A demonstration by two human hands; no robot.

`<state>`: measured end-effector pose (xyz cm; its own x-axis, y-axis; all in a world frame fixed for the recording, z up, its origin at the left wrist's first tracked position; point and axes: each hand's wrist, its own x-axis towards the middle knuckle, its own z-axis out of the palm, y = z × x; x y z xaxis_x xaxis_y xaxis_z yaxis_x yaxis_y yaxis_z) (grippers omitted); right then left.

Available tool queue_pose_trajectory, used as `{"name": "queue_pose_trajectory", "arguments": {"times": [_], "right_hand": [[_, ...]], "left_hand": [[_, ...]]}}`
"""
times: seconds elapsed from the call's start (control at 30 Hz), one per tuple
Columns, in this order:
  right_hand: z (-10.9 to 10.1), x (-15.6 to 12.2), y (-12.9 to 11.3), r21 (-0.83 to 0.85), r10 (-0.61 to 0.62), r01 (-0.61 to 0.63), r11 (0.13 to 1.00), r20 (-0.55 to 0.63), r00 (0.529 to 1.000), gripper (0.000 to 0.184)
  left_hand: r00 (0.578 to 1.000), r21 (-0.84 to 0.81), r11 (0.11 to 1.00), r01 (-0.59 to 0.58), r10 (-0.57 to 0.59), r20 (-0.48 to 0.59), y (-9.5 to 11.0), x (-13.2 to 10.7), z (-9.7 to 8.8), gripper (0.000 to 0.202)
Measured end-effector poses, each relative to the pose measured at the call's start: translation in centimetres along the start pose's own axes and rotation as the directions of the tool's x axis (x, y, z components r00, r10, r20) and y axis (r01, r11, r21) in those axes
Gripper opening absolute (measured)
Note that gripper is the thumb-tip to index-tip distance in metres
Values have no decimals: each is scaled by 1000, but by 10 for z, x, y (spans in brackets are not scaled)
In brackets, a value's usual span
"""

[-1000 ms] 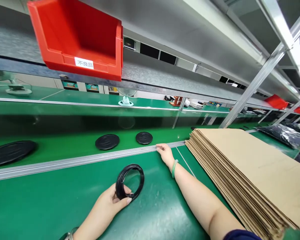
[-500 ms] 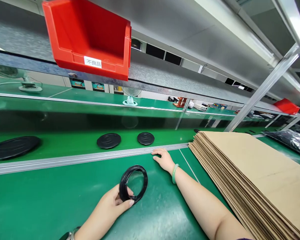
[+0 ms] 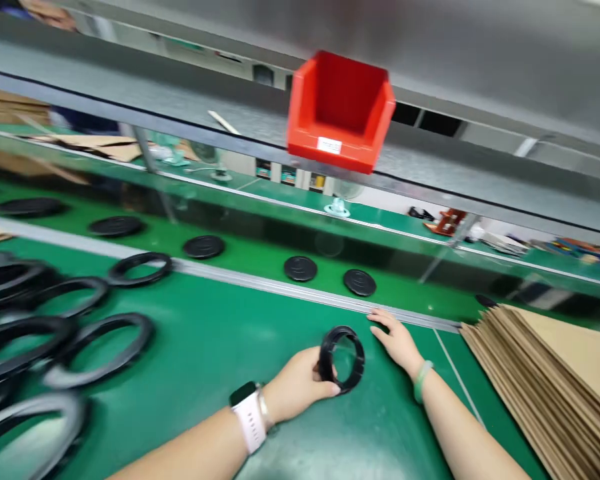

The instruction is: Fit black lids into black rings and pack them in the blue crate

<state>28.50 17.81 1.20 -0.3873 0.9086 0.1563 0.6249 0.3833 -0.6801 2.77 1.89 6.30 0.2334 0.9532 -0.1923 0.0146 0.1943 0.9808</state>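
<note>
A black ring is pinched between the thumb and fingers of my left hand, tilted upright just above the green table. Through its middle the green surface shows. My right hand rests at the metal rail along the table's far edge, fingers stretched out and holding nothing. Just beyond its fingertips lies a black round disc on the green strip, with another disc to its left.
Several larger black rings lie loosely heaped at the left. Flat cardboard sheets are stacked at the right. A red bin with a white label hangs from the grey shelf overhead. More discs lie along the green strip.
My view has swung left, so the heap of rings and more discs show, while bin and cardboard sit further right. My left hand still holds the ring; my right hand stays by the rail.
</note>
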Motion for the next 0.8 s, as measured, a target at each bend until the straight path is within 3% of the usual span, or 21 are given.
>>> {"name": "queue_pose_trajectory", "arguments": {"times": [0.27,0.8], "right_hand": [[3,0,19,-21,22,-20,1000,59,998,47],[2,-1,9,-21,28,-27,999,50,998,49]], "left_hand": [[1000,-76,997,-25,26,14,-17,0,-2,39],[999,-100,995,-23,26,24,-12,-2,-2,34]]}}
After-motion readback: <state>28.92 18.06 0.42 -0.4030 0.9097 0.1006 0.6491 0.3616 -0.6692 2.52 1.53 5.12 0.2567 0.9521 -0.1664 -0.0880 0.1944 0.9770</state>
